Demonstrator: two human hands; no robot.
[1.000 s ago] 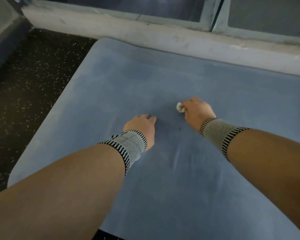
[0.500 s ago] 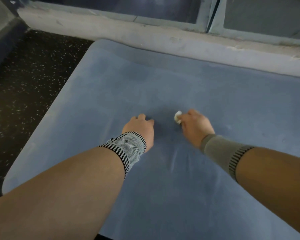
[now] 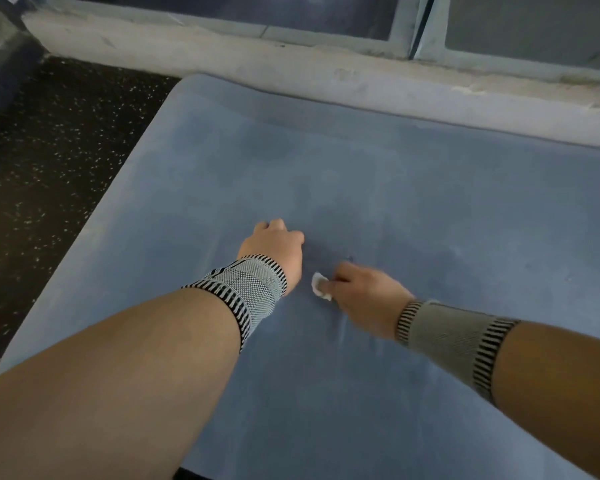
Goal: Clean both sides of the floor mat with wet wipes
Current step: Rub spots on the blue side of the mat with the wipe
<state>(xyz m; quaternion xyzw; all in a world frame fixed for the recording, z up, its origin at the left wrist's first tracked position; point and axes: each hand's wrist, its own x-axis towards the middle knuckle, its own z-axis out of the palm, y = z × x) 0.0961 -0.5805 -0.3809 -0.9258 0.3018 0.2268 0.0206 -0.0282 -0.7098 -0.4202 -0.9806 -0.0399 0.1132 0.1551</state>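
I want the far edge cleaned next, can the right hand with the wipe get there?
Probably yes: the right hand grips the wipe, and only bare mat lies ahead.

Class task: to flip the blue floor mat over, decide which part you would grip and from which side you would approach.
Probably the floor mat's left short edge, approached from the speckled floor side: that edge lies free and exposed, while the far long edge butts against the concrete ledge.

One floor mat (image 3: 361, 174), one wet wipe (image 3: 318, 285), two hands, two wristbands.
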